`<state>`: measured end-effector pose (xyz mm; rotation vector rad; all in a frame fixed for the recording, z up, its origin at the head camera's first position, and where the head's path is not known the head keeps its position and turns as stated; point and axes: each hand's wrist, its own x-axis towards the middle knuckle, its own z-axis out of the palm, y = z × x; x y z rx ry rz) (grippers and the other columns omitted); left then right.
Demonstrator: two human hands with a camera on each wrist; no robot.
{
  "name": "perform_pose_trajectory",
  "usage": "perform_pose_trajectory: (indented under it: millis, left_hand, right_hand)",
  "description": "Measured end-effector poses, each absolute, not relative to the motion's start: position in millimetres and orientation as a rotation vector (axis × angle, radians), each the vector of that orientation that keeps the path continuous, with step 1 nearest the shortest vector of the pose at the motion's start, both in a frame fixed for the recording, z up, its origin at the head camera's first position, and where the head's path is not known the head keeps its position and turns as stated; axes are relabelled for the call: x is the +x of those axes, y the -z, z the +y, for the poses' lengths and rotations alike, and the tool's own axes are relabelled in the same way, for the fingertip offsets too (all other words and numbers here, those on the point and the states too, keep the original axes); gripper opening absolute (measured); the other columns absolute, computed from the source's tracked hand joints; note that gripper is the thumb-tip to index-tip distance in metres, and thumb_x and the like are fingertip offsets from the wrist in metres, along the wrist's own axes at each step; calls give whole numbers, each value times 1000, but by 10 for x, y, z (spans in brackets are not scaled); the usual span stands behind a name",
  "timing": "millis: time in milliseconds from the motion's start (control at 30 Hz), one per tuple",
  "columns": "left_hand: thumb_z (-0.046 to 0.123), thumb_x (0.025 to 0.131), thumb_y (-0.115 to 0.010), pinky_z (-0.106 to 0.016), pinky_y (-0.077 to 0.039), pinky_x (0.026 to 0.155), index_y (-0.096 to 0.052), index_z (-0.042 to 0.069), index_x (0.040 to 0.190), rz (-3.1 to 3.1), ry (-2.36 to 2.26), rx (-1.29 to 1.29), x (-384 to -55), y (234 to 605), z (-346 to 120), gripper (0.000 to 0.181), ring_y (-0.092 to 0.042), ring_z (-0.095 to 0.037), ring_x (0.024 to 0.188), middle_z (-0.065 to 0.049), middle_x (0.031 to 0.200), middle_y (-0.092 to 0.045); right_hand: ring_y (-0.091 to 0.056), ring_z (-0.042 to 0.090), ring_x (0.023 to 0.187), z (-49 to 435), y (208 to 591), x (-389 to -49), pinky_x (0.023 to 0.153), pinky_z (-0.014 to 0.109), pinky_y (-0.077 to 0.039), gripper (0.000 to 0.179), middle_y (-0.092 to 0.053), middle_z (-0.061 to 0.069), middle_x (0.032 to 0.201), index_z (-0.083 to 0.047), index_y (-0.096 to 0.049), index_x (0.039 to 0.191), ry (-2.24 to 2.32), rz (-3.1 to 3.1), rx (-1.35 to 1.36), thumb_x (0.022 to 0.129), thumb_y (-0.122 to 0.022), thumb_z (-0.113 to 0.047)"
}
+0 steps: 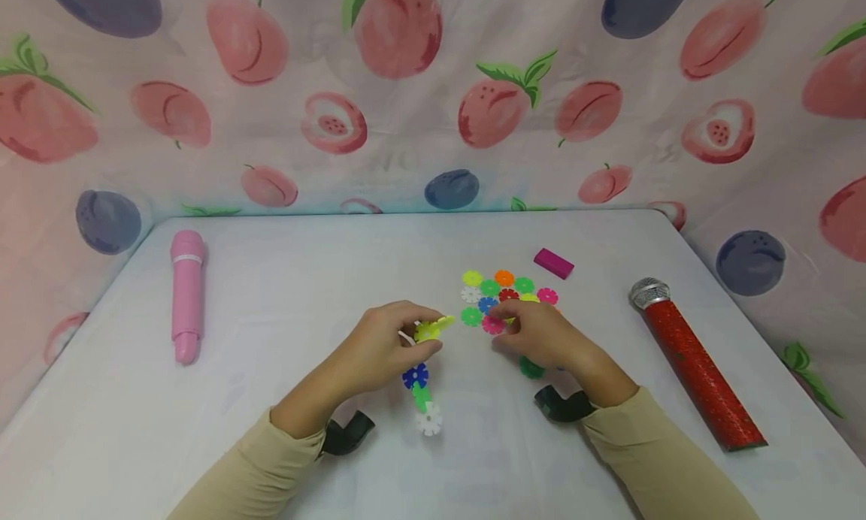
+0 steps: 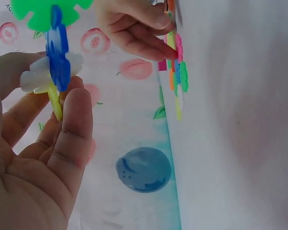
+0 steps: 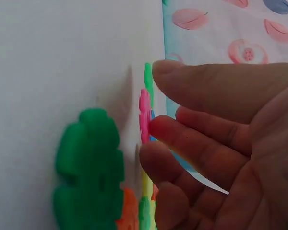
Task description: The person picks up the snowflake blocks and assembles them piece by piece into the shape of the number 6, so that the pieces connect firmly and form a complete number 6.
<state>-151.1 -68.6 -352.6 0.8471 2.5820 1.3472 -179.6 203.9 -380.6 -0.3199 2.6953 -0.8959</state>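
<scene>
My left hand pinches a yellow notched plastic disc between thumb and fingers. It belongs to a chain of interlocking discs: in the head view a blue disc, a green disc and a white disc trail toward me. Another white disc shows beside the yellow one in the left wrist view. To the right, my right hand reaches over loose discs with loosely bent fingers, holding nothing. Its fingertips are right at a pink disc. A dark green disc lies under that hand.
Several coloured discs, among them an orange disc, spread beyond my right hand. Behind them lies a magenta block. A pink microphone-shaped thing lies at left, a red microphone at right. Fruit-print cloth hangs behind the white table.
</scene>
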Motion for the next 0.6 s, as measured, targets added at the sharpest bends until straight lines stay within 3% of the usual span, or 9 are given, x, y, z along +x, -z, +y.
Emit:
perform_pose_trajectory:
  millis: [333, 600]
  left_hand:
    - [12, 90, -75, -22, -55, 74, -71, 4, 120, 2590, -1339, 859, -1502, 3509, -680, 32, -62, -13, 87, -1, 106, -68]
    - [12, 91, -75, -23, -54, 75, -71, 4, 120, 2582, -1321, 885, -1493, 3499, -679, 31, -62, -13, 88, -1, 106, -68]
  right_hand:
    - [-56, 24, 92, 2013, 3780, -1774, 59, 28, -53, 36, -61, 4, 95, -12, -68, 122, 834, 2715, -291, 88, -76, -17]
    - [-56, 23, 94, 1991, 3823, -1791, 63, 27, -55, 40, -64, 3, 101, -10, -68, 124, 775, 2726, -295, 86, -79, -15]
